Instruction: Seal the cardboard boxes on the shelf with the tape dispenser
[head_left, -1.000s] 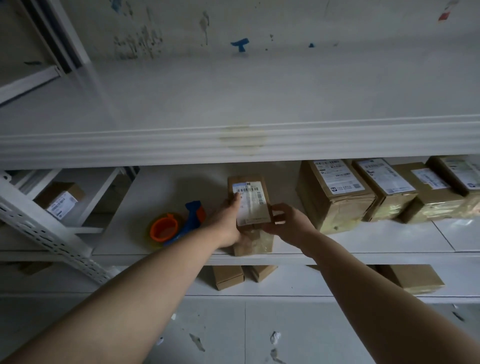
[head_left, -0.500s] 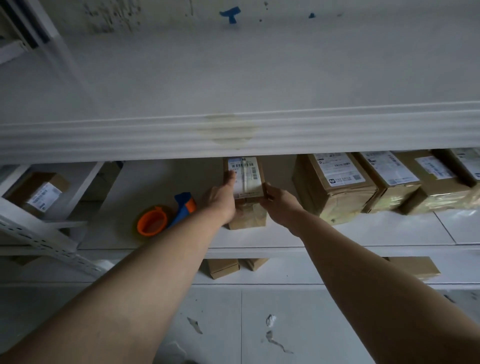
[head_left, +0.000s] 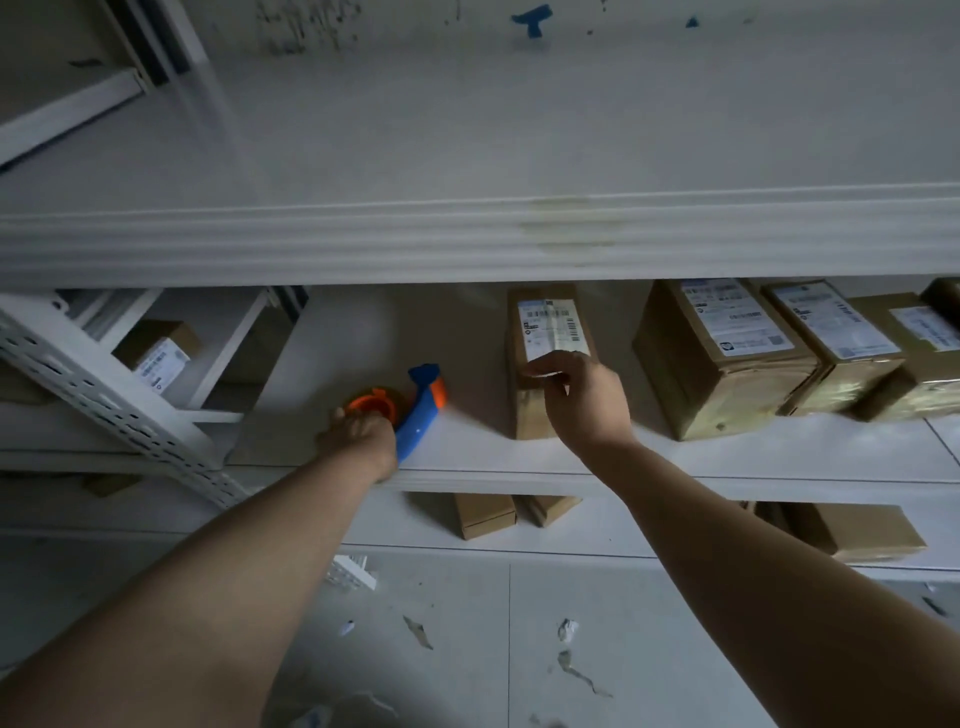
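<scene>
Let go by 2 hands, the small brown cardboard box (head_left: 545, 332) stands just beyond the loosely curled, empty right hand (head_left: 582, 400); left hand (head_left: 358, 434) has moved onto the orange-and-blue plastic tape dispenser (head_left: 415, 410), grip unclear; taping likely next.

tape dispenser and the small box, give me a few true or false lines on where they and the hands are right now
1. The left hand touches the tape dispenser. True.
2. The tape dispenser lies left of the small box. True.
3. Both hands hold the small box in the air. False: it stands on the shelf, and the left hand is off it.
4. The tape dispenser lies on the floor. False: it is on the shelf.
</scene>
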